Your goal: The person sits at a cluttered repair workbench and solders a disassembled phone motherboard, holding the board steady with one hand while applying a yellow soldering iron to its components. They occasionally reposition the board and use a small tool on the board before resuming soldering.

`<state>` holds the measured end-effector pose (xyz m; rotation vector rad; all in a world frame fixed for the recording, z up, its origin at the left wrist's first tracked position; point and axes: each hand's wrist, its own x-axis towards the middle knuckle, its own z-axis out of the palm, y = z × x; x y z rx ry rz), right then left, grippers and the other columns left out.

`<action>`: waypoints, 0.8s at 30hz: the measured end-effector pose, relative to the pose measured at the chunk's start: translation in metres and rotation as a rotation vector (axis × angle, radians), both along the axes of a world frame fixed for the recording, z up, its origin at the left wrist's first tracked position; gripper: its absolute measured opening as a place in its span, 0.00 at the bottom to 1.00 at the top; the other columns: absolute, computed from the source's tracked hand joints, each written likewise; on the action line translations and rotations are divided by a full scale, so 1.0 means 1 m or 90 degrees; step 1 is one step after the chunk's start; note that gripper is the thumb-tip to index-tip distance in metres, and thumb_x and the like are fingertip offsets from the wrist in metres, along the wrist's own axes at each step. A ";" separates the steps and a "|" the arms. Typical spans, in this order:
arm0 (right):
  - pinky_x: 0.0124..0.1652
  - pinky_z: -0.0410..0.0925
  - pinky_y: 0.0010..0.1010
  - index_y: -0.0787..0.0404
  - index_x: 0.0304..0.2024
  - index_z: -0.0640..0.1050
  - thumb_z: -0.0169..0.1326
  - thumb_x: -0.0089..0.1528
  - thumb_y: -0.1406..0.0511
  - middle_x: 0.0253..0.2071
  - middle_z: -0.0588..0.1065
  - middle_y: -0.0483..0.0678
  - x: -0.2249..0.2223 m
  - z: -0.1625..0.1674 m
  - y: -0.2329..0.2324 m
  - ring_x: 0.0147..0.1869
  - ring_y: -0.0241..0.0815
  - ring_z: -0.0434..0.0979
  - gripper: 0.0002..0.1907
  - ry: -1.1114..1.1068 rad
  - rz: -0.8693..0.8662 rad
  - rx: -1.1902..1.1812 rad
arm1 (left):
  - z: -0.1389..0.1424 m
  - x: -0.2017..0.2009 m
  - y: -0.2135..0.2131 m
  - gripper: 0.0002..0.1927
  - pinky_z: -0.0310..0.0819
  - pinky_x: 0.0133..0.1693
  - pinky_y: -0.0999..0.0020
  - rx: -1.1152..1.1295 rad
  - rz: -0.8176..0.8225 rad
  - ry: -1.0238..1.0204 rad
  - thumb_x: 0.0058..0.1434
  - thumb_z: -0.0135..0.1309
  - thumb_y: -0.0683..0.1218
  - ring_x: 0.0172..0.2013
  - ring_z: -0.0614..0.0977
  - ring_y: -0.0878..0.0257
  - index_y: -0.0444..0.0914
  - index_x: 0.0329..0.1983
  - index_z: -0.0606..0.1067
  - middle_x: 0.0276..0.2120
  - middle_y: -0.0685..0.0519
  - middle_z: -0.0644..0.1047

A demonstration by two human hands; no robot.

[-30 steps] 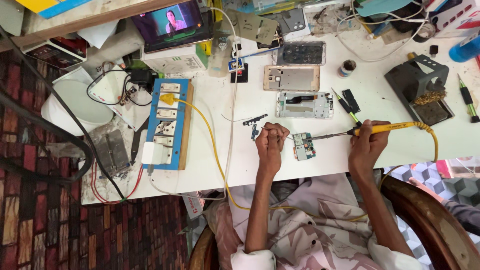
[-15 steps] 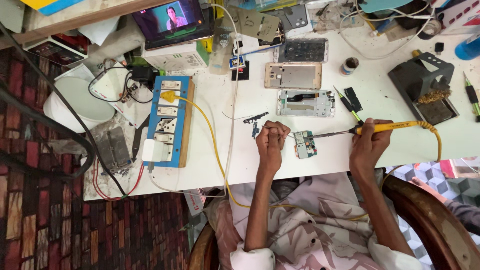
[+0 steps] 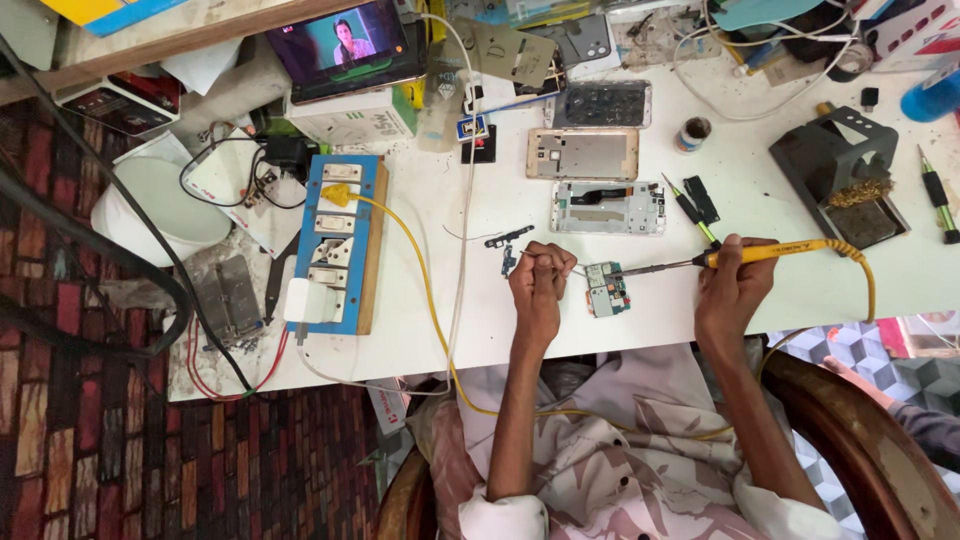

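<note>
The work goes on at a white table (image 3: 640,320) that stands over a floor of dark red bricks (image 3: 90,440) on the left. At the left edge of the table lies a blue power strip (image 3: 335,245) with a yellow cord plugged in; a white box (image 3: 350,115) stands far from it, under a small lit screen (image 3: 345,45). The near edge in front of the person is bare. The left hand (image 3: 540,285) is clenched on a thin wire. Just right of it, on the table, lies the small green circuit board (image 3: 607,288). The right hand (image 3: 735,285) grasps a yellow soldering iron (image 3: 760,255), and its tip reaches the board. Far right stands a dark iron stand (image 3: 845,180).
</note>
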<state>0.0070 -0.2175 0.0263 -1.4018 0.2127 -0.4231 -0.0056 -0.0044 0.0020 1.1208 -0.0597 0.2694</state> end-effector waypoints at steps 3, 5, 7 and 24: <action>0.27 0.59 0.23 0.61 0.45 0.62 0.44 0.78 0.65 0.31 0.63 0.42 0.000 -0.001 -0.002 0.26 0.28 0.57 0.08 -0.020 0.008 -0.034 | -0.001 0.001 0.000 0.23 0.49 0.24 0.79 0.012 0.006 0.017 0.75 0.44 0.60 0.22 0.57 0.76 0.37 0.34 0.65 0.30 0.54 0.72; 0.27 0.58 0.22 0.61 0.45 0.62 0.44 0.78 0.66 0.31 0.63 0.42 0.000 -0.002 -0.003 0.26 0.28 0.57 0.07 -0.003 0.002 -0.012 | -0.001 0.001 -0.001 0.23 0.49 0.24 0.79 0.010 0.006 0.006 0.75 0.44 0.60 0.22 0.57 0.76 0.37 0.34 0.65 0.30 0.54 0.72; 0.27 0.58 0.22 0.61 0.45 0.62 0.44 0.77 0.66 0.31 0.62 0.42 0.001 -0.003 -0.003 0.26 0.28 0.57 0.07 0.006 -0.003 0.000 | -0.002 0.001 -0.001 0.23 0.49 0.24 0.79 0.007 0.005 0.000 0.76 0.44 0.60 0.22 0.58 0.76 0.37 0.34 0.65 0.29 0.55 0.72; 0.28 0.59 0.23 0.61 0.46 0.63 0.46 0.78 0.64 0.31 0.63 0.42 0.002 -0.002 -0.003 0.26 0.28 0.59 0.09 0.002 -0.003 -0.014 | -0.005 0.003 -0.003 0.22 0.50 0.26 0.80 -0.023 -0.011 -0.012 0.76 0.45 0.60 0.27 0.63 0.74 0.38 0.36 0.66 0.31 0.56 0.70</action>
